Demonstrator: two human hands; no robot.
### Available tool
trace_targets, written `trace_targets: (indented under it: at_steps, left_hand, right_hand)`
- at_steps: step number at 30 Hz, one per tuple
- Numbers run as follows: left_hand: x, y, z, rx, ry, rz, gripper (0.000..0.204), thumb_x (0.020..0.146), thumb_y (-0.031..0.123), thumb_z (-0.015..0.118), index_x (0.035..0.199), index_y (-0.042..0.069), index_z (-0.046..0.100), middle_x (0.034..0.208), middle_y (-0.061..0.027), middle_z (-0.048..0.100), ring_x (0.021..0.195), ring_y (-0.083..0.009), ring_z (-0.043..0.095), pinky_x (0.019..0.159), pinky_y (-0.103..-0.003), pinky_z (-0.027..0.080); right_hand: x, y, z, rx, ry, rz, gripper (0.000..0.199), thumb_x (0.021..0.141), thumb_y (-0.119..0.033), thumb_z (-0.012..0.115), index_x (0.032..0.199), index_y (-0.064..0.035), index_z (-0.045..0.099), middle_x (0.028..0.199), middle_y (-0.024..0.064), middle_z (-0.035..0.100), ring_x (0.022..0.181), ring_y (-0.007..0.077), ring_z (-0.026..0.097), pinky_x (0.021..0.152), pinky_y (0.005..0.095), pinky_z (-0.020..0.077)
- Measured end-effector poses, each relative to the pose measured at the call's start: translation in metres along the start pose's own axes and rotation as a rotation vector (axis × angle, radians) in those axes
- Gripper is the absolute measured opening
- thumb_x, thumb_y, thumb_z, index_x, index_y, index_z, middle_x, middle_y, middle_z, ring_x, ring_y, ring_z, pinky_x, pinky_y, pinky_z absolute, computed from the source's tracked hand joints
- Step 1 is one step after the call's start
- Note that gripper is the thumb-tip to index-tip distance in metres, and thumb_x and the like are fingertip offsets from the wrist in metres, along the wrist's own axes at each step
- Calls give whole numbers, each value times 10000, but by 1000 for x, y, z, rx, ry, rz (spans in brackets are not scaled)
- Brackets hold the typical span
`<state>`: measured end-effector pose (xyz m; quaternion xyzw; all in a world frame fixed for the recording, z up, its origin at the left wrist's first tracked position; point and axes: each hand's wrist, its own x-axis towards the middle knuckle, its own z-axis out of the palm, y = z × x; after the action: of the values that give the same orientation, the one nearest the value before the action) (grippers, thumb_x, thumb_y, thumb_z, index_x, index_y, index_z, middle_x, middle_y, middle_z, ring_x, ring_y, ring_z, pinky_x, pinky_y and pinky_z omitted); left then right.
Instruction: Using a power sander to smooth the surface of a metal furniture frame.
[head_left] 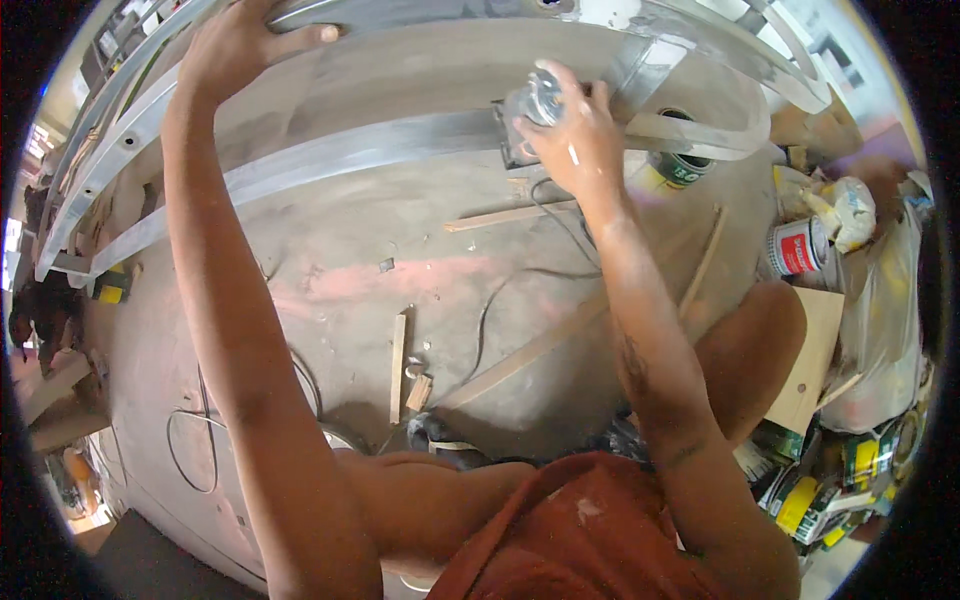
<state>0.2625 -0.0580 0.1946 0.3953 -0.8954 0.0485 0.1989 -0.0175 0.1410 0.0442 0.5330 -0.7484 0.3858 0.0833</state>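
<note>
Head view: my right hand's (575,140) grip clamped on palm sander (518,128), at metal frame's (330,150) near rail, just left of crosspiece (648,75). Left hand (230,52) toward frame's far edge; fingers cropped, can't tell hold. I'd want sander flat, pressure light, cord (483,325) clear.

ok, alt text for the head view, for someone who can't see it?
A person's right hand holds a handheld tool, apparently a sander, at a metal frame; the left hand is at its upper left. Wood strips and cables lie on the floor, cans at right.
</note>
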Motion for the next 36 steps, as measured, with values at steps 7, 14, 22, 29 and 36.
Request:
trace_targets:
  at_steps: [7, 14, 22, 29, 36]
  left_hand:
    - [6, -11, -6, -64, 31, 45, 854, 725, 715, 795, 1279, 76, 681, 1029, -174, 756, 960, -291, 734, 878, -430, 541]
    - [7, 6, 8, -34, 71, 25, 847, 723, 731, 780, 1264, 86, 692, 1001, -177, 760, 954, -318, 734, 866, -439, 531]
    - [5, -7, 2, -76, 20, 60, 873, 742, 749, 757, 1251, 43, 694, 1040, -186, 755, 966, -313, 735, 883, -441, 540]
    - [12, 7, -2, -63, -48, 11, 934, 732, 742, 775, 1311, 17, 670, 1120, -201, 744, 1031, -303, 725, 912, -432, 551]
    - [11, -19, 14, -68, 70, 41, 984, 714, 756, 785, 1346, 12, 655, 1164, -216, 738, 1051, -323, 725, 929, -454, 551]
  right_hand:
    - [35, -103, 59, 75, -301, -72, 508, 864, -99, 693, 1368, -97, 628, 1373, 366, 537, 1007, 426, 716, 842, 481, 609]
    - [30, -146, 83, 200, -477, -208, 592, 793, -144, 759, 1361, -178, 595, 1228, 253, 583, 1021, 457, 699, 869, 521, 589]
    - [73, -39, 28, 35, -600, -161, 780, 701, -308, 765, 1430, -131, 553, 1128, 255, 725, 1061, 411, 701, 932, 472, 555]
    - [107, 39, -21, -185, -589, -3, 851, 736, -416, 793, 1473, -119, 487, 1202, 255, 707, 1105, 397, 687, 967, 432, 534]
    - [136, 14, 31, -94, -580, -98, 637, 656, -363, 779, 1232, -96, 725, 1070, 205, 762, 978, 343, 736, 878, 416, 580]
